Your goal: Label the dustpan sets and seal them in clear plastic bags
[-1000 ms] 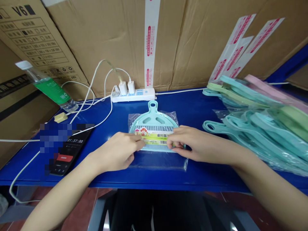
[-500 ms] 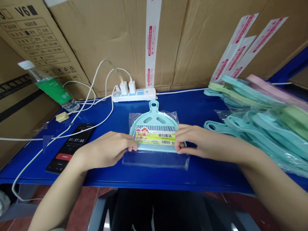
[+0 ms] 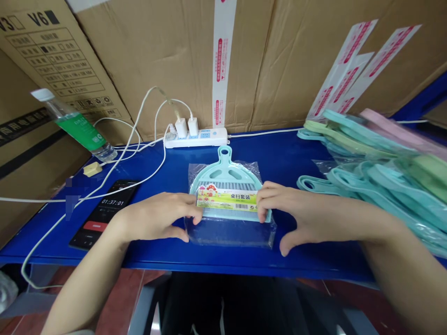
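Note:
A light-blue dustpan and brush set (image 3: 225, 174) lies flat in a clear plastic bag on the blue table, its handle pointing away from me. A printed card (image 3: 226, 200) crosses its middle. My left hand (image 3: 162, 214) touches the left edge of the bag with its fingers, the thumb spread apart and resting near the bag's lower left corner. My right hand (image 3: 296, 214) has its fingertips on the right edge of the set, with the thumb stretched away from them over the table. The bag's empty lower part (image 3: 230, 232) lies flat toward me.
Bagged dustpan sets (image 3: 377, 186) are piled at the right. A power strip (image 3: 209, 137) stands behind, against the cardboard (image 3: 174, 56). On the left are a tilted bottle (image 3: 82, 132), a phone (image 3: 104, 214), a yellowish plug (image 3: 92, 169) and loose white cables.
Both thumbs have moved away from the fingers and toward me, so both hands have opened. The set stays in the same place on the table.

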A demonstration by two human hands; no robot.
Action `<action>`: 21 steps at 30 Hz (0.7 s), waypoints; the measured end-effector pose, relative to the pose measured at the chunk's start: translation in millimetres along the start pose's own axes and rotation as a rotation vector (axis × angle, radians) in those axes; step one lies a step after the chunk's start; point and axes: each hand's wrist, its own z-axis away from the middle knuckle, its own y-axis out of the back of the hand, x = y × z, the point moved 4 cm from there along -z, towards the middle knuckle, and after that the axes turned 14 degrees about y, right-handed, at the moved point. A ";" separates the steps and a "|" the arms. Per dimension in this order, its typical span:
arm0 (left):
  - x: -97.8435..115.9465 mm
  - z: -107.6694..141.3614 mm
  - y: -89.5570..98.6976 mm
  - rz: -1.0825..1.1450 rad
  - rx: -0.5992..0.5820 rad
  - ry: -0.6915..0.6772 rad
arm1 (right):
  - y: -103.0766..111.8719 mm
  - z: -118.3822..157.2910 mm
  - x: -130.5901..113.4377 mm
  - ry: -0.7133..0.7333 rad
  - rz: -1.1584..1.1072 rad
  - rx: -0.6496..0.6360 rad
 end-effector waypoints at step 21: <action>-4.7 -10.4 6.0 0.098 0.060 0.059 | -3.6 -5.8 -16.2 0.126 0.283 0.048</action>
